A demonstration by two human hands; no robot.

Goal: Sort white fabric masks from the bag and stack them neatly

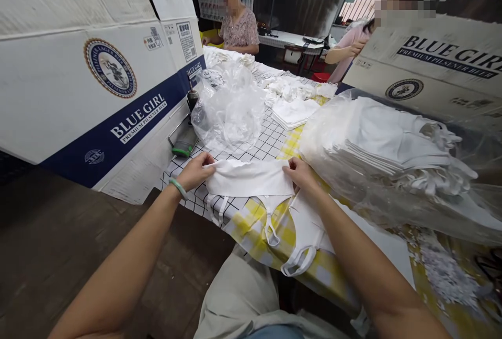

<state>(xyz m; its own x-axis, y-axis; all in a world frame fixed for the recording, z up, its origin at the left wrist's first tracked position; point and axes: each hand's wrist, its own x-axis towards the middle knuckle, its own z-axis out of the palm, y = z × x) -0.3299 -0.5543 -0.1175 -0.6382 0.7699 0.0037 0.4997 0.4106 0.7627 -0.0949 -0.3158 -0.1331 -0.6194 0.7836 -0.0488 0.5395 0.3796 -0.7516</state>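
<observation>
A white bra top [251, 179] is stretched between my two hands, just over the table's near edge, its straps hanging toward me. My left hand [198, 169], with a pale green bangle on the wrist, pinches the left end of its band. At the other end, my right hand [300, 173] grips the band between thumb and fingers. Under my right forearm lies another white bra top [304, 224], its straps drooping past the table edge. To the right, a stack of folded white bra tops [384, 130] sits in a clear plastic bag.
A crumpled clear bag [231, 114] lies beyond my hands, beside a green-and-grey tool [184, 143]. Beer cartons [117, 67] flank the table [270, 137]. White garments [292, 88] are piled farther back. Paper scraps [447, 271] lie at right. Two people [239, 27] work across the table.
</observation>
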